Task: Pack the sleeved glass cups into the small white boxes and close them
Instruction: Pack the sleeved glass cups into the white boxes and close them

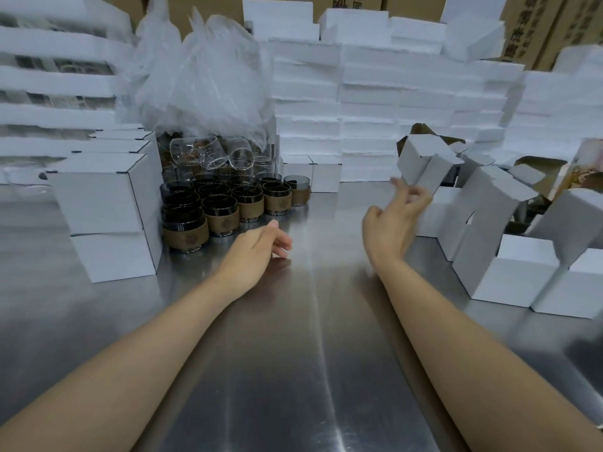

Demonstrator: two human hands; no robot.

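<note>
An open small white box point(421, 161) is held tilted above the steel table point(310, 353), right of centre. It is pinched at its lower edge by the curled fingers of the right hand point(396, 220), and its top flaps stand open. The left hand point(257, 249) lies low over the table at the centre, fingers relaxed and nothing held. It is just right of the sleeved glass cups point(222, 220), which are clustered upright in rows at the centre left.

The step in hand is judged to be the fetching of a box for the next cup. It is done well if the box is set square on its closed base with all flaps folded outward (a flap left inward would catch the rim). The nearest cup is best taken by its brown sleeve rather than by the bare glass and lowered upright, and the tuck flap then pressed fully home.

Closed boxes point(104, 203) are stacked at the left, and more open boxes point(489, 223) stand at the right.

A round emblem is stamped on the front sleeves, but it cannot be read. Dark characters are printed on the brown cartons point(512, 37) at the upper right, too blurred to be made out. No writing is seen on the white boxes.
</note>
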